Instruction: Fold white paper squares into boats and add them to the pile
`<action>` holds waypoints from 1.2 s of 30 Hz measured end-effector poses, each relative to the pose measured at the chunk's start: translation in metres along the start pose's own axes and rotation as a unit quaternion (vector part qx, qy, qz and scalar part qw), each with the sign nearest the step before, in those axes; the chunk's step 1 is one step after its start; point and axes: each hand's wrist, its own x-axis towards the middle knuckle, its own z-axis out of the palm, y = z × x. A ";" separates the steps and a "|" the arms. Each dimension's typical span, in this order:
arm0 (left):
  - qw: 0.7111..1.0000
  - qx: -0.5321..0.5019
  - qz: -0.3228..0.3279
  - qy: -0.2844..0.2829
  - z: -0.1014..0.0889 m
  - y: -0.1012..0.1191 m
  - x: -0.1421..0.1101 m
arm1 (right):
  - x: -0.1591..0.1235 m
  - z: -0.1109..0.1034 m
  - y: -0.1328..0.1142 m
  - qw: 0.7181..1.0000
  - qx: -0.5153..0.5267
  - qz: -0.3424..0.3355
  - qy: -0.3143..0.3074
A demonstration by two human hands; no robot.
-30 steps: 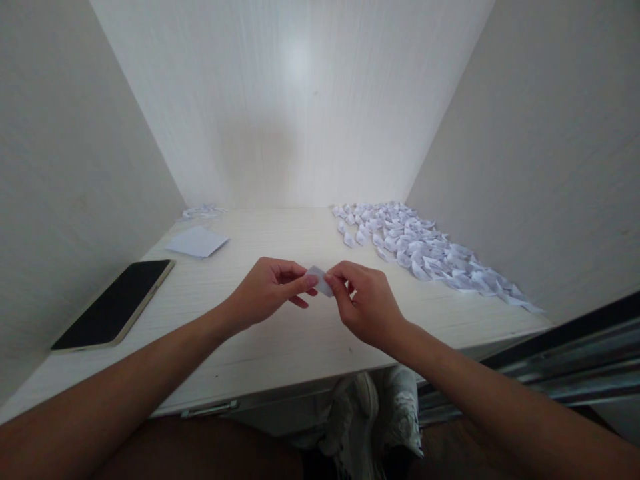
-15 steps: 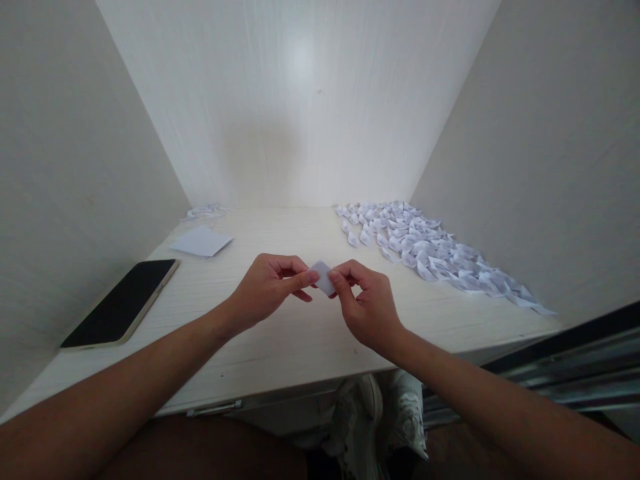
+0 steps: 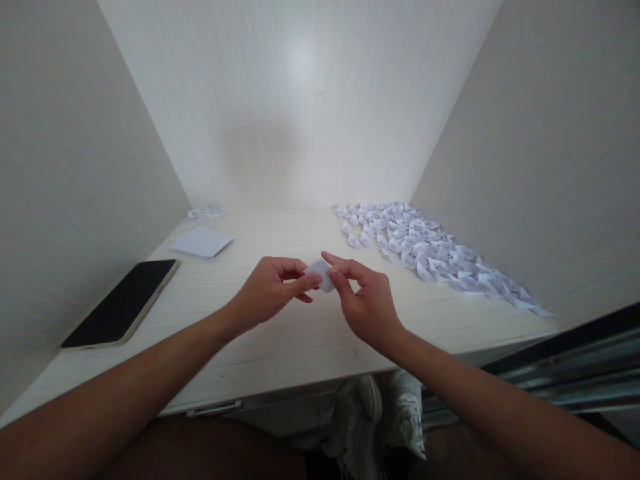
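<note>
A small folded piece of white paper [image 3: 320, 270] is held up above the front middle of the white desk [image 3: 280, 360]. My left hand [image 3: 273, 288] pinches its left side, with the thumb on the near face. From the right, my right hand [image 3: 365, 297] grips the other side between thumb and fingers, its index fingertip showing above the paper's edge. To the right, beyond my hands, a wide heap of small folded paper pieces [image 3: 425, 250] spreads along the wall. A stack of flat white paper [image 3: 203, 241] lies at the back left.
A phone [image 3: 123, 303] with a dark screen lies at the left by the side wall. White paper scraps [image 3: 207, 212] sit in the far left corner. Walls enclose the desk on the left, back and right. Shoes [image 3: 405, 413] show below the front edge.
The paper has turned a little and shifted slightly left in my fingers. My right index finger has moved up past the paper's edge. Both hands stay in nearly the same place.
</note>
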 end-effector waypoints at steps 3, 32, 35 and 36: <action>1.000 0.022 -0.006 -0.010 -0.001 -0.003 0.001 | 0.000 0.005 0.000 1.000 0.027 0.011 -0.008; 0.996 0.062 -0.029 -0.048 0.001 -0.015 0.000 | 0.007 0.024 0.007 0.982 0.132 0.127 0.042; 0.996 0.049 -0.040 -0.056 0.000 -0.014 0.000 | 0.006 0.024 0.010 0.977 0.160 0.142 0.020; 0.996 0.043 -0.046 -0.061 0.000 -0.014 0.001 | 0.006 0.023 0.011 0.975 0.168 0.148 0.015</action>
